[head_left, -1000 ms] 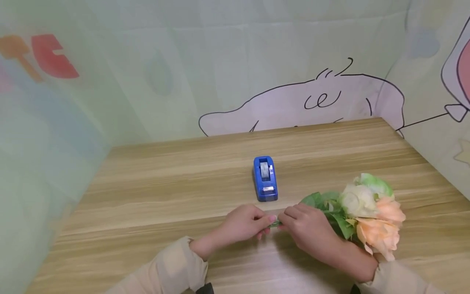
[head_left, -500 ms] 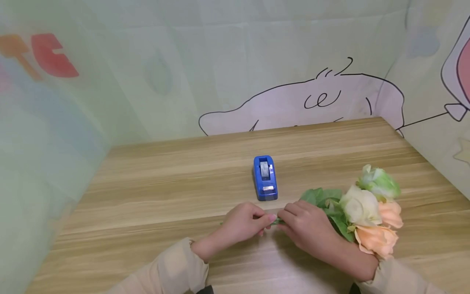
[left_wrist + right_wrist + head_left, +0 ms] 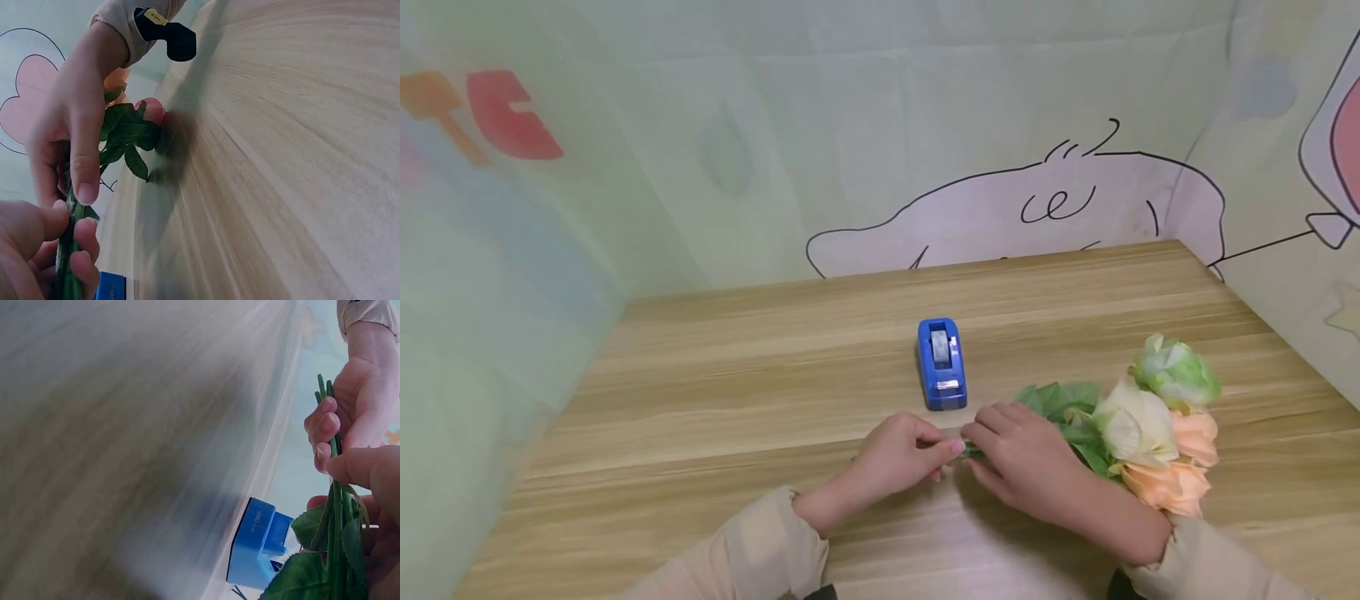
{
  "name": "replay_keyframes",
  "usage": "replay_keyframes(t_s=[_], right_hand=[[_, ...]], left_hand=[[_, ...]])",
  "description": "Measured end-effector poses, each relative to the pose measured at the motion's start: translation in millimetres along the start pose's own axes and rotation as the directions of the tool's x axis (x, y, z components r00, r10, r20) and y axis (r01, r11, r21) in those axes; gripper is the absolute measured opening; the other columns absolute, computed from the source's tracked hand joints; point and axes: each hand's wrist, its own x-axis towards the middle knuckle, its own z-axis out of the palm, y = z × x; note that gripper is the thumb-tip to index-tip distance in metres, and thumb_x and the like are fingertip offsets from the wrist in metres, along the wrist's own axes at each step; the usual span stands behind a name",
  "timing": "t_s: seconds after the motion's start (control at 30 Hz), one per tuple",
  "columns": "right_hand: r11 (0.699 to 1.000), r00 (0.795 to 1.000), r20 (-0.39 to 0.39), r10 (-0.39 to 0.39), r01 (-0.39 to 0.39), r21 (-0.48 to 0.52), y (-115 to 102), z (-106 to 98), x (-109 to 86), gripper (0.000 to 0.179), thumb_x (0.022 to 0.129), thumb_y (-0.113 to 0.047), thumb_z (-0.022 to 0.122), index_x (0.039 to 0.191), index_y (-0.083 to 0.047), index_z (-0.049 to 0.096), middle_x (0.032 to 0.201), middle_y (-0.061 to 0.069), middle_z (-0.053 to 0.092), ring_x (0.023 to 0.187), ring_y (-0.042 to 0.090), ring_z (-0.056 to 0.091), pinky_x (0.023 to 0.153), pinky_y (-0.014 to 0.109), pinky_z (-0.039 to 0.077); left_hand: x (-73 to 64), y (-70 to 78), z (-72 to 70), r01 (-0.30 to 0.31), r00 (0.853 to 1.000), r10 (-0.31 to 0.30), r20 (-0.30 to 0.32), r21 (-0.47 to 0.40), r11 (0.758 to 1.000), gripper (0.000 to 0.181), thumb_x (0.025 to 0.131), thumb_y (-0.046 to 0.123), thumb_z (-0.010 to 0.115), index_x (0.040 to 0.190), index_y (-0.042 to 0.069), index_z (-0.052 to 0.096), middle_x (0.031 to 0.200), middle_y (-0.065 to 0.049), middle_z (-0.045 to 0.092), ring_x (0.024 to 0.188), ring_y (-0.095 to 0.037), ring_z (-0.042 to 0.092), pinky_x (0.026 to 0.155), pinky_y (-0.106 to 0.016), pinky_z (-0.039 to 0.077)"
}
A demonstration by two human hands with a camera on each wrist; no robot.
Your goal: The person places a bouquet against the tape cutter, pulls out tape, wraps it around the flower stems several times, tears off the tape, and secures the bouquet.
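A bouquet of artificial roses [image 3: 1138, 425], in cream, peach and green-white, lies toward the right with its stems pointing left. My left hand [image 3: 898, 454] grips the bundled green stems [image 3: 335, 512] near their cut ends, thumb on one side and curled fingers on the other. Just beside it, closer to the leaves, my right hand [image 3: 1026, 454] pinches the same stems between thumb and fingers. The two hands almost touch. Dark green leaves [image 3: 125, 134] fan out by the right hand. Whether tape is wrapped round the stems cannot be made out.
A blue tape dispenser [image 3: 942, 364] with a roll of clear tape stands on the wooden table [image 3: 722, 375], just beyond the hands. Printed fabric walls [image 3: 850, 125] rise along the table's back and sides.
The flower heads have turned and shifted a little, the green-white rose now showing more fully at the top. Both hands stay nearly in place on the stems. The dispenser has not moved.
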Motion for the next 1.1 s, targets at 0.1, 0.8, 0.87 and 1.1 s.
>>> replay_keyframes(t_s=[0.1, 0.8, 0.87, 1.1], right_hand=[[1.0, 1.0, 0.024, -0.017, 0.017, -0.017, 1.1, -0.8, 0.5, 0.024, 0.077, -0.026, 0.072, 0.093, -0.008, 0.068, 0.086, 0.002, 0.055, 0.081, 0.02, 0.053, 0.074, 0.037, 0.046], [0.997, 0.996, -0.048, -0.08, 0.079, -0.025, 1.8, 0.7, 4.5, 0.011, 0.075, -0.013, 0.074, 0.079, -0.01, 0.065, 0.065, -0.004, 0.058, 0.058, 0.011, 0.052, 0.056, 0.025, 0.042], [0.996, 0.994, -0.07, -0.087, 0.086, -0.024, 2.7, 2.8, 3.7, 0.011, 0.074, -0.012, 0.074, 0.079, -0.009, 0.065, 0.065, -0.003, 0.059, 0.058, 0.01, 0.053, 0.057, 0.024, 0.042], [0.993, 0.984, -0.135, -0.119, 0.117, -0.022, 4.5, 8.4, 3.6, 0.011, 0.072, -0.008, 0.074, 0.078, -0.008, 0.065, 0.064, -0.003, 0.057, 0.058, 0.011, 0.052, 0.058, 0.024, 0.043]], left_hand=[[-0.2, -0.7, 0.1, -0.01, 1.0, 0.01, -0.013, 0.013, 1.0, 0.028, 0.088, 0.031, 0.064, 0.072, 0.01, 0.072, 0.052, 0.008, 0.057, 0.051, -0.005, 0.048, 0.048, -0.02, 0.036], [5.7, -0.2, -3.3, 0.099, 0.994, -0.089, 0.058, -0.203, 0.974, 0.024, 0.091, 0.02, 0.061, 0.082, 0.0, 0.07, 0.063, -0.003, 0.063, 0.056, -0.008, 0.055, 0.056, -0.025, 0.048], [7.6, -0.3, -5.8, 0.115, 0.991, -0.097, 0.088, -0.227, 0.967, 0.024, 0.093, 0.017, 0.058, 0.084, -0.002, 0.069, 0.066, -0.006, 0.064, 0.056, -0.009, 0.056, 0.058, -0.027, 0.05], [14.7, 2.4, -11.6, 0.14, 0.977, -0.108, 0.186, -0.169, 0.976, 0.025, 0.093, 0.021, 0.058, 0.085, 0.0, 0.07, 0.07, -0.006, 0.066, 0.058, -0.011, 0.058, 0.061, -0.028, 0.05]])
